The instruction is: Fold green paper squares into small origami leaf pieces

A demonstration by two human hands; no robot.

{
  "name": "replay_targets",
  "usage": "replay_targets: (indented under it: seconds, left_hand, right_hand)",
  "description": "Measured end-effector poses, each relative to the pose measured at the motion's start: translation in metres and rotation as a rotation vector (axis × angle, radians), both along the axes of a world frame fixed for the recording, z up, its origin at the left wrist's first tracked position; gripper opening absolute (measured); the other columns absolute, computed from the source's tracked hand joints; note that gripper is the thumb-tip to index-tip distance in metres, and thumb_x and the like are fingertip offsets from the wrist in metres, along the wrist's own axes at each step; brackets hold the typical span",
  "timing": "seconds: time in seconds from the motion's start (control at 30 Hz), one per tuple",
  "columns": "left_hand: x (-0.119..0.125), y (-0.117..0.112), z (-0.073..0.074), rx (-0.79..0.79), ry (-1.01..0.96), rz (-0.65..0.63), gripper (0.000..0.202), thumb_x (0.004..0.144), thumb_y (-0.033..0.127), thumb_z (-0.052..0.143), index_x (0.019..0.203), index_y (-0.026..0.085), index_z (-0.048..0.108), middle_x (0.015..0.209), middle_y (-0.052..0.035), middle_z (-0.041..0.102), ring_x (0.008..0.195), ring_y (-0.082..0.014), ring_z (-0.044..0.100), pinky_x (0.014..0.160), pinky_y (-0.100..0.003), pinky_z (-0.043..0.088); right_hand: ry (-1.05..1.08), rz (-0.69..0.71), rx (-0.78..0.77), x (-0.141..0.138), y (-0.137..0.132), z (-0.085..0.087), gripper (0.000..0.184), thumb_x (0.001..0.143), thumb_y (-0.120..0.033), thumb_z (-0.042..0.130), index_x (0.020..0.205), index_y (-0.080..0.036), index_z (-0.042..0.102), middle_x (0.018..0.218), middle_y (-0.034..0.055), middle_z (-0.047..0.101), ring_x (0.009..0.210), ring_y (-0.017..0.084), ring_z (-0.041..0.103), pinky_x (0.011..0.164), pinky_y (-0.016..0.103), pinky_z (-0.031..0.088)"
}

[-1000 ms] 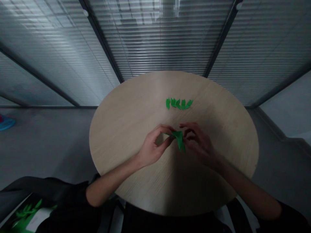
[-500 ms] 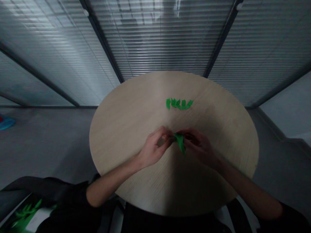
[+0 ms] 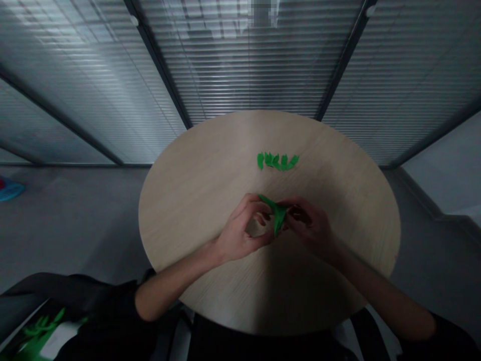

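Observation:
Between my hands is a thin, bent green piece (image 3: 279, 214), its material too dim to make out. It has one point towards the upper left and another downwards. My right hand (image 3: 310, 225) is closed, pinching the piece's right side between thumb and fingers. My left hand (image 3: 244, 228) stands open on the other side, thumb and fingers apart. Its thumb is close to the lower point and its fingers are near the upper left one; contact is hard to tell. Beyond the hands, several small green pieces (image 3: 277, 161) lie in a row on the round wooden table (image 3: 195, 170).
At the lower left, more green pieces (image 3: 41, 326) and a white card-like item (image 3: 60, 340) sit in a dark container. Glass panels with blinds (image 3: 248, 75) rise behind the table. A blue object (image 3: 11, 190) lies on the floor at far left.
My left hand has released its pinch and spread its fingers, the thumb moving lower. The green piece has turned and fanned out, with a point now showing at upper left.

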State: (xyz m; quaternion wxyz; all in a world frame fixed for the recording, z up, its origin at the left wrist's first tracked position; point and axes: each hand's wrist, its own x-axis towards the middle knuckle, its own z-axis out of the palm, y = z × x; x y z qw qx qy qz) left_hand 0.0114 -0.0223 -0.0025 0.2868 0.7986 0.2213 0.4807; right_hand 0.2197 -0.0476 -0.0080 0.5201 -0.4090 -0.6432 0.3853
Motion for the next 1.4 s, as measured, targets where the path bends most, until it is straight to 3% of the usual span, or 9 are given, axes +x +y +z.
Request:
replay_targets:
  seconds: [0.2,0.4,0.67,0.87,1.03,1.4]
  left_hand:
    - [-0.0004,-0.0011,-0.0029,0.060,-0.027,0.027,0.019,0.090,0.014,0.076,0.102,0.020,0.062,0.102,-0.0051,0.063,0.081,-0.0141,0.066,0.069,-0.027,0.059]
    - [-0.0008,-0.0016,-0.0018,0.122,-0.031,0.074,0.014,0.094,0.017,0.076,0.102,0.019,0.064,0.103,-0.0063,0.068,0.085,-0.0149,0.069,0.071,-0.027,0.060]
    - [0.0007,-0.0039,0.0014,-0.034,-0.111,0.127,0.010,0.091,0.015,0.079,0.090,0.018,0.070,0.093,-0.0052,0.075,0.089,-0.0164,0.073,0.077,-0.028,0.061]
    - [0.0044,-0.0046,0.0023,-0.301,-0.220,0.123,0.015,0.086,0.016,0.082,0.079,0.018,0.068,0.085,-0.0032,0.074,0.072,-0.0129,0.071,0.062,-0.022,0.060]
    - [0.0071,-0.0030,0.0019,-0.445,-0.297,0.082,0.015,0.083,0.020,0.084,0.081,0.018,0.068,0.080,-0.0016,0.073,0.067,-0.0124,0.072,0.060,-0.022,0.062]
    - [0.0066,-0.0033,0.0036,-0.361,-0.243,0.131,0.017,0.086,0.020,0.081,0.078,0.019,0.066,0.072,0.0009,0.069,0.061,-0.0110,0.066,0.053,-0.020,0.054]
  right_hand:
    - [-0.105,-0.009,0.202,-0.0022,-0.0009,0.0012,0.024,0.090,-0.010,0.068,0.111,-0.024,0.071,0.090,0.0001,0.070,0.068,0.010,0.069,0.063,0.019,0.059]
    - [-0.151,0.003,0.278,-0.0031,-0.0018,0.0019,0.030,0.090,-0.005,0.066,0.113,-0.024,0.071,0.095,0.0007,0.070,0.067,0.008,0.068,0.063,0.018,0.059]
    - [-0.094,0.004,0.188,-0.0030,-0.0032,0.0025,0.023,0.092,-0.011,0.068,0.111,-0.024,0.072,0.093,0.0003,0.071,0.066,0.009,0.069,0.061,0.020,0.060]
    - [-0.028,0.007,0.083,-0.0029,-0.0029,0.0023,0.013,0.094,-0.023,0.072,0.106,-0.022,0.074,0.088,0.0006,0.071,0.063,0.010,0.067,0.057,0.021,0.061]
    - [0.011,0.020,0.025,-0.0025,-0.0030,0.0025,0.012,0.094,-0.028,0.074,0.105,-0.023,0.074,0.088,0.0009,0.071,0.064,0.011,0.068,0.056,0.022,0.063]
    - [0.044,0.035,0.034,-0.0015,-0.0027,0.0061,0.013,0.093,-0.020,0.072,0.105,-0.024,0.076,0.088,-0.0001,0.066,0.064,0.009,0.066,0.057,0.018,0.062]
